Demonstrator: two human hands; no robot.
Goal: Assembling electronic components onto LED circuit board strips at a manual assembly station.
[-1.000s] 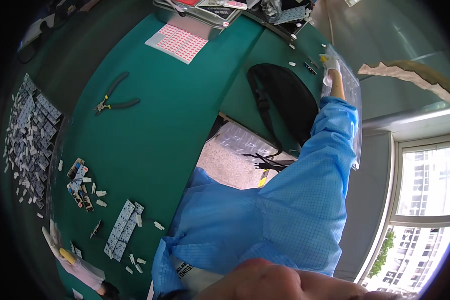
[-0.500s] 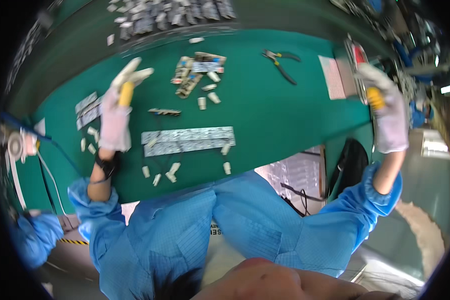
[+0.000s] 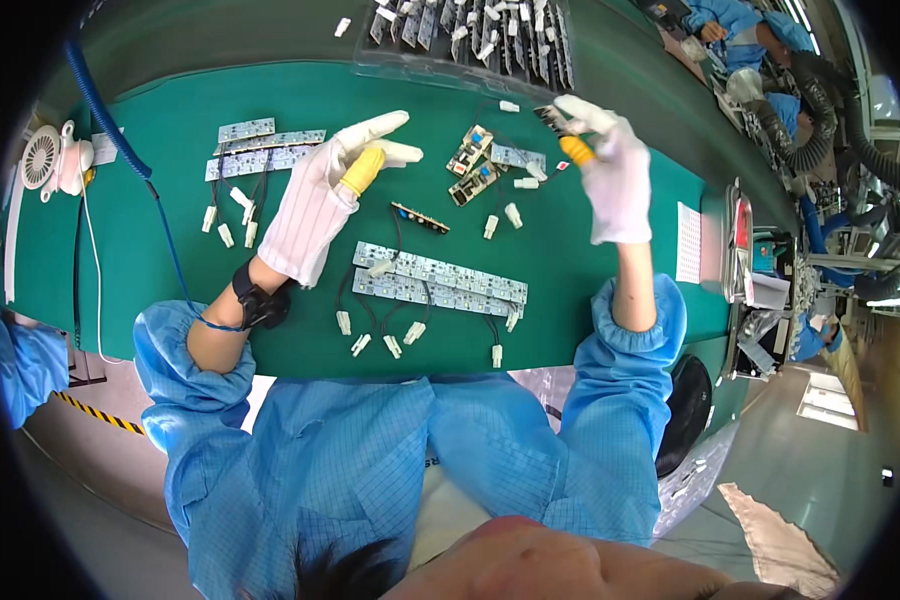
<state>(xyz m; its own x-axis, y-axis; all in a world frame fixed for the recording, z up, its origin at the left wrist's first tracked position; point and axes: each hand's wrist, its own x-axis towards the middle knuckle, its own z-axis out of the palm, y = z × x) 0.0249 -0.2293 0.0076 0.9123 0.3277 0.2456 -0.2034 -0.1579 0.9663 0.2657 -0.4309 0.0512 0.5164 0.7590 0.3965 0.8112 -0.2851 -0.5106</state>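
Observation:
My left hand (image 3: 335,185), in a white glove with a yellow finger cot, hovers over the left-middle of the green table. Its fingers are apart and hold nothing. To its left lie LED strip boards (image 3: 265,155) with white connectors. My gloved right hand (image 3: 610,165) pinches a small dark circuit board (image 3: 550,120), partly hidden by the fingers. Beside it sits a pile of small circuit boards (image 3: 473,180) with wired connectors. Nearer me, two long LED strip boards (image 3: 440,280) lie side by side, with a narrow circuit board (image 3: 420,218) just behind them.
At the far edge a clear tray (image 3: 470,70) holds many upright boards. A small fan (image 3: 55,160) and a coiled blue cord (image 3: 100,110) are at the left. A printed sheet (image 3: 688,242) and a box with red inside (image 3: 742,235) stand at the right.
My right hand has come left from the box at the right and now holds a small board. My left hand has moved toward the middle. The pliers seen earlier no longer show.

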